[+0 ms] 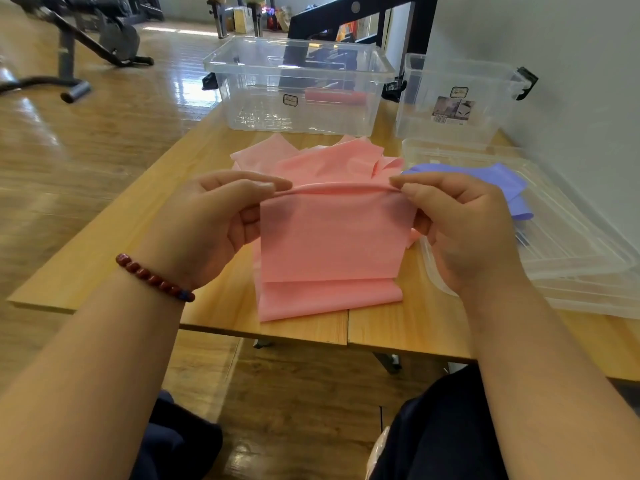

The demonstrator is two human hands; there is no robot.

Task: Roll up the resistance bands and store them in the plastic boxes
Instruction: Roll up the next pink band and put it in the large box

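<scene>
A pink resistance band (329, 244) hangs between my hands above the wooden table (214, 306), its top edge curled into a thin roll. My left hand (221, 216) pinches the left end of that rolled edge and my right hand (464, 223) pinches the right end. The rest of the band lies crumpled behind and folded on the table in front. A purple band (505, 185) lies to the right on clear lids. A large clear plastic box (298, 84) at the back holds a rolled pink band (336, 97). A smaller clear box (457, 98) stands to its right.
Clear plastic lids (571, 258) are stacked at the table's right side by the white wall. Exercise equipment (86, 36) stands on the wooden floor at the far left. A black frame (367, 19) rises behind the boxes. My knees are under the table's front edge.
</scene>
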